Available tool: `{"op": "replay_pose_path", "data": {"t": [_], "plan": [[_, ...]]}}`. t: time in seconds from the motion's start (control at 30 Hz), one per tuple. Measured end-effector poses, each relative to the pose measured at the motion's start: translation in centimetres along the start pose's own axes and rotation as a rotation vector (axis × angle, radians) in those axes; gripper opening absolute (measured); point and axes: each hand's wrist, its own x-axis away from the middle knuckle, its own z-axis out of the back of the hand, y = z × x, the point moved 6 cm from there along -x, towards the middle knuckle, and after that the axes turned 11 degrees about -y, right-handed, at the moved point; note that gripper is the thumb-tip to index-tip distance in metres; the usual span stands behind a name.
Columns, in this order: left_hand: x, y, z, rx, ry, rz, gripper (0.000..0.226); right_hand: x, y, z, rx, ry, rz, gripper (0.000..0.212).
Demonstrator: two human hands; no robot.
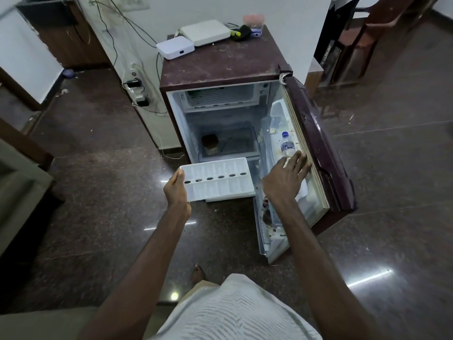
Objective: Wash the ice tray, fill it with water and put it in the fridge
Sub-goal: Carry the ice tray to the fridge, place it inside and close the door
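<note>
Head camera looks down at a small fridge (220,67) that stands open on the floor. The left hand (177,190) pinches the ice tray (218,182) at its left end, thumb on top. It holds the tray nearly level in the air, just in front of the open cabinet and lower than the freezer compartment (220,95). I cannot tell if there is water in the cells. The right hand (285,176) holds nothing. Its fingers are straight and spread against the inner side of the door (328,153), just beside a water bottle (287,146) in the door shelf.

In my judgement, the step in hand is to put the tray inside. To do it well, the right hand should hold the door wide. The tray must be flat, because 1 hand at 1 end lets the far end dip easily. It is better to lift it slowly to the freezer compartment, enter the far end first, and slide it in without tilt.
</note>
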Motion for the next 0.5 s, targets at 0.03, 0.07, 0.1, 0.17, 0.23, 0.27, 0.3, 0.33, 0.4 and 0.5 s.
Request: {"op": "replay_pose_path", "data": {"t": [0.03, 0.07, 0.1, 0.17, 0.23, 0.27, 0.3, 0.33, 0.4, 0.5], "plan": [[0.0, 0.0, 0.0, -0.005, -0.001, -0.002, 0.034, 0.0, 0.2, 0.1, 0.0, 0.009, -0.008, 0.085], [0.0, 0.0, 0.0, -0.013, -0.004, -0.002, 0.034, -0.1, 0.5, 0.1, -0.011, 0.019, -0.014, 0.084], [0.1, 0.0, 0.0, -0.021, -0.005, -0.001, 0.033, -0.1, 0.6, 0.2, -0.039, 0.03, -0.014, 0.081], [0.2, 0.0, -0.2, -0.024, -0.004, 0.002, 0.032, -0.2, 0.4, 0.4, -0.142, 0.044, 0.026, 0.067], [0.2, -0.1, -0.4, -0.013, -0.008, 0.001, 0.032, -0.1, -0.6, 0.2, -0.221, 0.028, 0.112, 0.055], [0.3, -0.2, -0.6, -0.011, -0.007, 0.002, 0.032, -0.1, -1.2, 0.1, -0.253, 0.011, 0.161, 0.05], [0.2, -0.3, -0.7, -0.008, -0.005, 0.004, 0.033, -0.1, -1.7, -0.1, -0.303, -0.007, 0.204, 0.045], [0.2, -0.4, -0.8, -0.005, -0.002, 0.005, 0.034, -0.1, -2.1, -0.3, -0.361, -0.026, 0.234, 0.041], [0.2, -0.6, -0.9, 0.004, 0.004, 0.007, 0.034, 0.0, -2.6, -0.7, -0.429, -0.032, 0.274, 0.035], [0.0, -0.9, -1.3, 0.003, 0.01, 0.011, 0.034, 0.1, -2.6, -1.1, -0.481, -0.015, 0.294, 0.032]]}}
